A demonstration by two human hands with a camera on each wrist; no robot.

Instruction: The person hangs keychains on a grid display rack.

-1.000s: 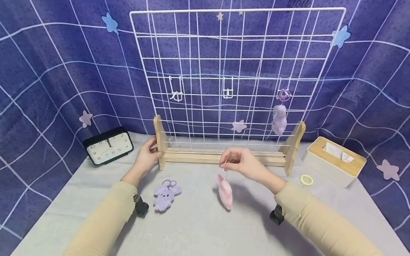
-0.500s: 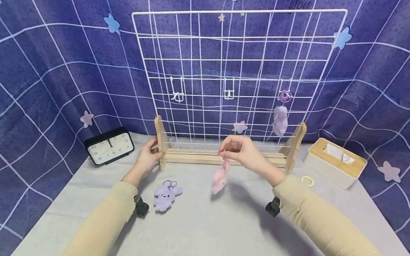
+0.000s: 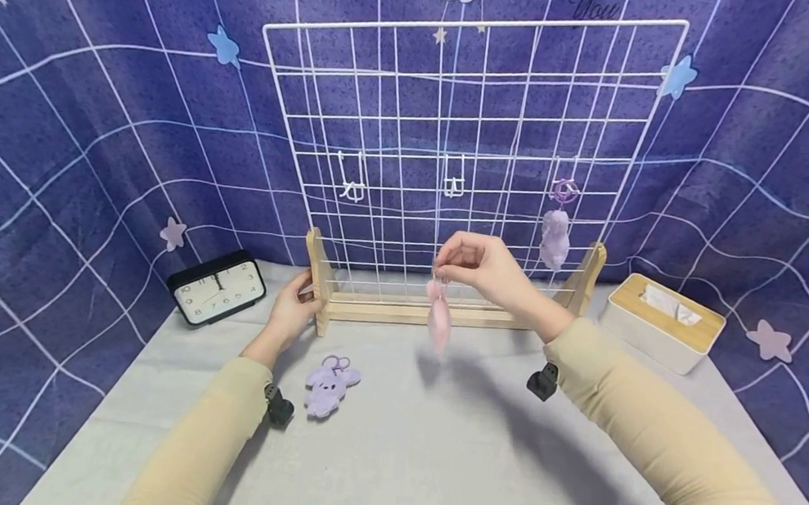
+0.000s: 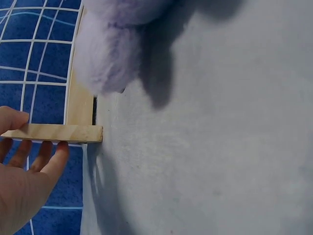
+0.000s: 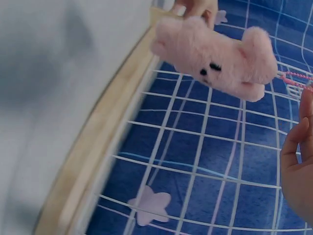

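Observation:
My left hand (image 3: 289,310) grips the left wooden upright (image 3: 316,276) of a white wire grid rack; in the left wrist view its thumb and fingers lie on opposite sides of the wood. My right hand (image 3: 487,269) pinches the pink bead chain (image 5: 296,76) of a pink plush keychain (image 3: 439,322), which dangles before the rack's bottom rail. In the right wrist view the plush (image 5: 215,56) shows a small dark face. A white hook (image 3: 454,184) hangs on the grid above that hand. A lilac plush keychain (image 3: 326,388) lies on the table near my left wrist.
Another white hook (image 3: 352,189) is on the grid's left. On its right hangs a second lilac plush (image 3: 555,240) by a purple ring. A black-framed clock (image 3: 216,289) stands left of the rack, a tissue box (image 3: 655,332) right. A patterned blue curtain (image 3: 127,141) surrounds the table.
My right hand has risen toward the grid with the pink plush keychain, which has swung and turned. My right sleeve now covers the yellow ring by the tissue box. My left hand stays put.

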